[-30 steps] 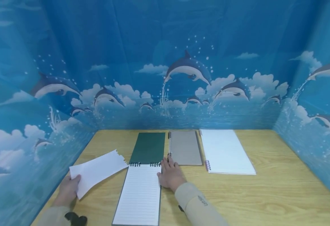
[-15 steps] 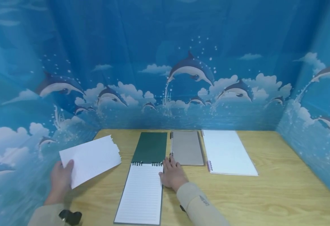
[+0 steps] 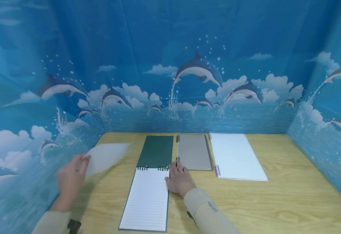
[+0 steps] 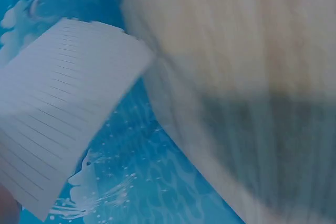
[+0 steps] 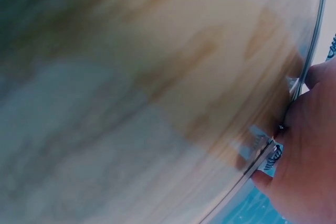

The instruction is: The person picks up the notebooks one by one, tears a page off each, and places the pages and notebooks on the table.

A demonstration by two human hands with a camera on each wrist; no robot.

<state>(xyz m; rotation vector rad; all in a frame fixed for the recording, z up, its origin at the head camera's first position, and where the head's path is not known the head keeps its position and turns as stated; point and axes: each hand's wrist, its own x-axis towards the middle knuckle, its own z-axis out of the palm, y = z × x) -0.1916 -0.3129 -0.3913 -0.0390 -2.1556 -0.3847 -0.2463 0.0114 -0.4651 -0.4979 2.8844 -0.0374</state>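
Your L hand (image 3: 71,177) pinches 1 loose sheet (image 3: 106,158) above the table (image 3: 232,204); your R hand (image 3: 180,179), grasping nothing, rests flat by the open notebook's (image 3: 145,200) right edge, nr its rings (image 3: 142,168). Prob. best: pinch lightly, no creasing, & steady the notebook w/ R.

Curtained booth, w/ dolphin-print bkdrop (image 3: 147,39) around tbl (image 3: 290,195).
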